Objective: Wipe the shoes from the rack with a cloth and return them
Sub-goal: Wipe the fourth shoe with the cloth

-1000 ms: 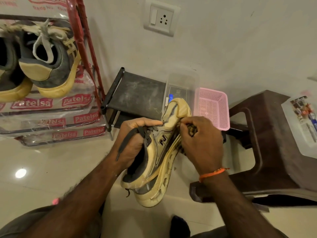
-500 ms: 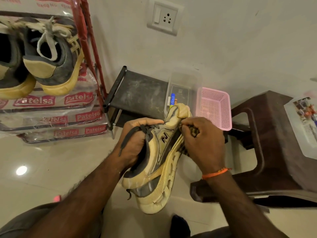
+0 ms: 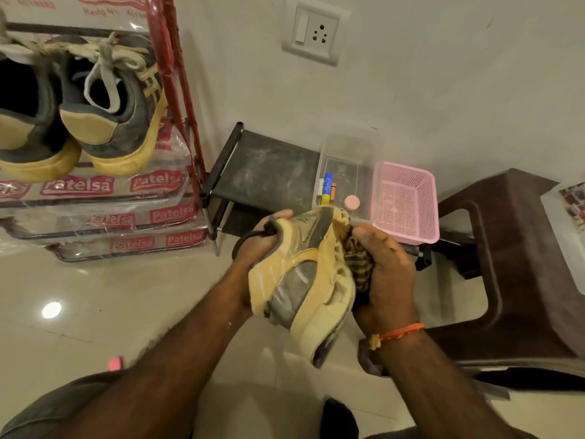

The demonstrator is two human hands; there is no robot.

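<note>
A yellow and grey sneaker (image 3: 300, 280) is held in mid-air in front of me, its sole turned to the right. My left hand (image 3: 262, 245) grips it at the collar, thumb over the top edge, a dark lace hanging by the wrist. My right hand (image 3: 387, 274) holds a crumpled patterned cloth (image 3: 357, 261) pressed against the sneaker's sole edge. On the red shoe rack (image 3: 177, 74) at the upper left sits a pair of grey sneakers (image 3: 107, 106) with yellow soles and pale laces.
A low black stand (image 3: 266, 172) against the wall carries a clear box (image 3: 348, 172) with small items and a pink basket (image 3: 408, 201). A dark brown plastic stool (image 3: 519, 267) stands at right. A wall socket (image 3: 313, 30) is above. The floor is glossy tile.
The sneaker has turned so its sole side faces me more and sits lower. My right hand with the cloth has slid down along the sole edge.
</note>
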